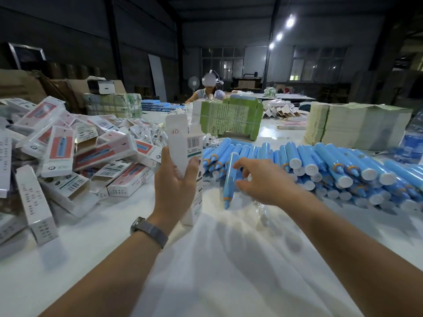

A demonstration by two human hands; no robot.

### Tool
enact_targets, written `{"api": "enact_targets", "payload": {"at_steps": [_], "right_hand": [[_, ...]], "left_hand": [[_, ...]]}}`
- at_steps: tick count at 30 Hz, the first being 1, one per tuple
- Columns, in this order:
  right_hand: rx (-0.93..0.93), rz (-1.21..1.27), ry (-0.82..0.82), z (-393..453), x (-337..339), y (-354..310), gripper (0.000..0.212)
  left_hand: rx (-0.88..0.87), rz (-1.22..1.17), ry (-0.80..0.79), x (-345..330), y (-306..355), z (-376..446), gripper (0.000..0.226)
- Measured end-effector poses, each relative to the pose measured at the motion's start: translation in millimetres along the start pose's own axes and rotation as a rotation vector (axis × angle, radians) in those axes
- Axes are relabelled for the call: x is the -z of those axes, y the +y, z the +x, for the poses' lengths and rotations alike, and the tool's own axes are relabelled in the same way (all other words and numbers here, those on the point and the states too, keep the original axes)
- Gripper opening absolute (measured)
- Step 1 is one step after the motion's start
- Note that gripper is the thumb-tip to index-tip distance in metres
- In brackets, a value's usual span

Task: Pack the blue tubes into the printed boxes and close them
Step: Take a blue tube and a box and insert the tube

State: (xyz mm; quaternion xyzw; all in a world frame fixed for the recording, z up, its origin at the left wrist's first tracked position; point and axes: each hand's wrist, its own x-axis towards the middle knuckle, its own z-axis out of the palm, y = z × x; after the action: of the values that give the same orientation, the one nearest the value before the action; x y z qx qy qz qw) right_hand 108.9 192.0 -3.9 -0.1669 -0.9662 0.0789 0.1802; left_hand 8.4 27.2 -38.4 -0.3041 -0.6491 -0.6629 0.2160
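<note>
Tube pick-up, with an open box (186, 154) held ready for loading.

The box is gripped upright in the left hand (177, 186), top flaps open. Right of the box, the right hand (263, 179) is spread, fingers loosely curled over a tube (230, 179); whether it is yet touched cannot be told. The tube must next be pinched and slid into the box mouth. Beyond the tube lies the tube heap (332, 168); left of the box, the packed boxes (75, 152). Neighbouring tubes crowd the pick.
</note>
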Motion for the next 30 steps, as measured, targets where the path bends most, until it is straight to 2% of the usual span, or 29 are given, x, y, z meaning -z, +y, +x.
{"api": "enact_targets", "payload": {"at_steps": [3,4,6,9,12,15,17,20,25,27,30], "right_hand": [[0.174,-0.190,-0.014,0.7,-22.4,-4.7,0.064],[0.219,-0.242,-0.044,1.7,-29.5,-6.0,0.067],[0.265,-0.305,-0.066,6.3,-41.5,-4.7,0.054],[0.290,-0.279,0.005,10.8,-51.1,3.5,0.031],[0.336,-0.077,0.179,10.5,-46.6,6.8,0.027],[0.292,0.382,0.515,12.3,-15.2,-8.4,0.018],[0.245,0.642,0.691,11.8,17.5,-24.7,0.013],[0.285,0.881,0.875,3.4,60.6,-44.1,0.030],[0.459,0.907,0.923,-13.1,80.2,-61.7,0.045],[0.481,0.867,0.892,-14.3,78.2,-64.0,0.047],[0.453,0.831,0.836,-14.0,73.7,-66.1,0.046]], "left_hand": [[-0.054,0.047,-0.012,-0.5,-1.9,-1.3,0.041],[-0.071,0.065,-0.026,-0.9,-3.2,-1.9,0.042],[-0.093,0.083,-0.057,-1.6,-3.9,-3.6,0.036],[-0.102,0.060,-0.073,-1.1,-3.5,-4.9,0.032],[-0.069,-0.018,-0.080,-1.8,-5.6,-6.2,0.042],[-0.052,-0.060,-0.103,-1.8,-6.7,-6.3,0.056],[-0.059,-0.064,-0.117,-1.9,-6.9,-6.3,0.053],[-0.080,-0.016,-0.128,-2.0,-6.4,-6.2,0.047],[-0.173,0.057,-0.165,-4.5,-2.8,-13.6,0.041],[-0.204,0.064,-0.168,-5.0,-0.8,-15.8,0.028],[-0.185,0.082,-0.165,-4.1,-1.5,-14.2,0.024]]}}
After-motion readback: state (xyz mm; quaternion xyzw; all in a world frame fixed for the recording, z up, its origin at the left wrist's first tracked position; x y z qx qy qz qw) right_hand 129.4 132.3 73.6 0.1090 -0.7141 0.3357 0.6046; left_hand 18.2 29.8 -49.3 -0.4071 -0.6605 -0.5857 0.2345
